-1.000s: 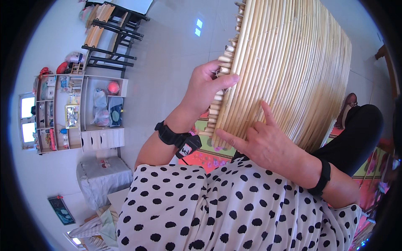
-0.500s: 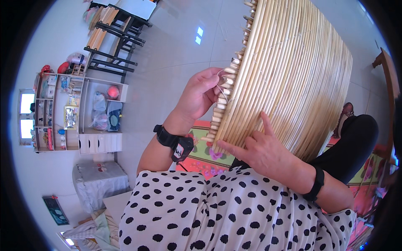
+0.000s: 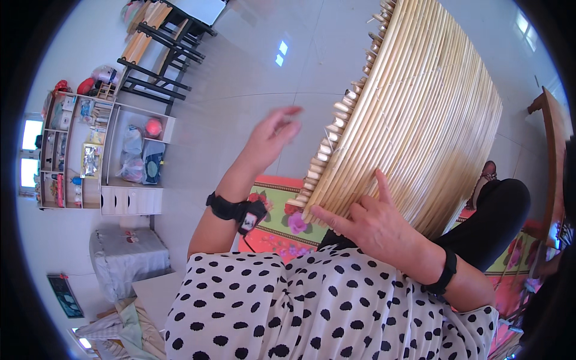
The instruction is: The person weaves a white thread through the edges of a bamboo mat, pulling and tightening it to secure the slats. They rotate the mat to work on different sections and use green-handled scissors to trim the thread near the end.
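A large mat of pale straw-coloured stalks [image 3: 433,102], laid side by side and stitched with thin thread, leans across my lap toward the far right. Along its left edge, short cut stalk ends [image 3: 324,150] stick out in a stepped row, with a bit of white thread [image 3: 329,137] among them. To the left of that edge, apart from it, my left hand [image 3: 273,137] hangs in the air, its fingers smeared by motion; any thread in it cannot be made out. My right hand [image 3: 378,221] rests on the mat's near end, index finger and thumb stretched apart, the other fingers bent.
Beneath the mat lies a red and green flowered cloth [image 3: 282,210]. A wooden bench [image 3: 549,162] stands at the right. Left are a shelf unit [image 3: 108,156] with bags, a covered box [image 3: 129,258] and black-framed folded furniture [image 3: 159,57]. Tiled floor [image 3: 258,78] stretches beyond.
My left hand has come away from the stalk ends, moving left. The mat's far end has shifted slightly right in view. My right hand keeps its place on the mat.
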A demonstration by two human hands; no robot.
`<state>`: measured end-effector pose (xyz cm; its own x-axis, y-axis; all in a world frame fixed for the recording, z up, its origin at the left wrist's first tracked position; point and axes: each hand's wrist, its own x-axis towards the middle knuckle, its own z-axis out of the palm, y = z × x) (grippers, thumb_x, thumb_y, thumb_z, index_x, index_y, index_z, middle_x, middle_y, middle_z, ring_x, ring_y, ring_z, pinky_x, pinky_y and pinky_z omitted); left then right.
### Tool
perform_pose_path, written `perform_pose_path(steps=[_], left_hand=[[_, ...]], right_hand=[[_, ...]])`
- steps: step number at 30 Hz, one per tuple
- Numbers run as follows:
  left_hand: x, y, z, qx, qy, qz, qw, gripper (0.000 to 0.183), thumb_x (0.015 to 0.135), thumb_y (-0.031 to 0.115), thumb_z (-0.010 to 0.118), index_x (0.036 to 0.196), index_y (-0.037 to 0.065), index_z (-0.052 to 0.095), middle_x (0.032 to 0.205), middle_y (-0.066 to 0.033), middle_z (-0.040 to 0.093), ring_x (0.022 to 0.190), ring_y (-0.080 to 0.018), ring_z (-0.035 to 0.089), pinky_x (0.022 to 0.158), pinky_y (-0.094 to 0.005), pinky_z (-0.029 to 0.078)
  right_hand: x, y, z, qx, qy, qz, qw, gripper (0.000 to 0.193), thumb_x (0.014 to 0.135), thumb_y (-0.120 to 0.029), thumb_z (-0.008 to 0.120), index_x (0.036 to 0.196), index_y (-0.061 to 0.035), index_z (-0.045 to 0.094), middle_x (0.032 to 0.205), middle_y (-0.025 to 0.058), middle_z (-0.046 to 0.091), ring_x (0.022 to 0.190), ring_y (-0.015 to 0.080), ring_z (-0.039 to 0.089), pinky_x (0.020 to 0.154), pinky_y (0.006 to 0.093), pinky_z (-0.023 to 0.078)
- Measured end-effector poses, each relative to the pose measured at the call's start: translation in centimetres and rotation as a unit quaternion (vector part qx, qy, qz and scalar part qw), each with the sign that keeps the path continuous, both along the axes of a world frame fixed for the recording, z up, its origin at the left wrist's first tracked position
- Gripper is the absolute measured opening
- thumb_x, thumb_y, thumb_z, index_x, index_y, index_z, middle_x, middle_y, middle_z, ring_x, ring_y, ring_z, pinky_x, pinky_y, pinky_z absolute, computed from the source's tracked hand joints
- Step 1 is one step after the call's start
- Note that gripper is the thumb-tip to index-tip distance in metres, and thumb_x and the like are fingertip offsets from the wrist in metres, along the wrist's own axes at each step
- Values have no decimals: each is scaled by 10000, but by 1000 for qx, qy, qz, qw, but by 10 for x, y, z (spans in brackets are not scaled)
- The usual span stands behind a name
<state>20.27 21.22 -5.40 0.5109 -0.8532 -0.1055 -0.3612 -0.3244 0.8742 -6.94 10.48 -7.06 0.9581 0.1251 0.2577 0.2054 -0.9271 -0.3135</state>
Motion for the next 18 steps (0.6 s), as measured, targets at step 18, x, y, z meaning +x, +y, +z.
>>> perform_pose_path(steps=[18], left_hand=[[-92,-13,44,25,223,-147,963,600,844,79,711,1373,-69,469,1244,-103,622,1109,-125,579,990,-309,471]], right_hand=[[-37,-20,13,73,-93,-82,990,470,815,-77,607,1285,-70,629,787,33,554,795,206,623,1039,553,432]])
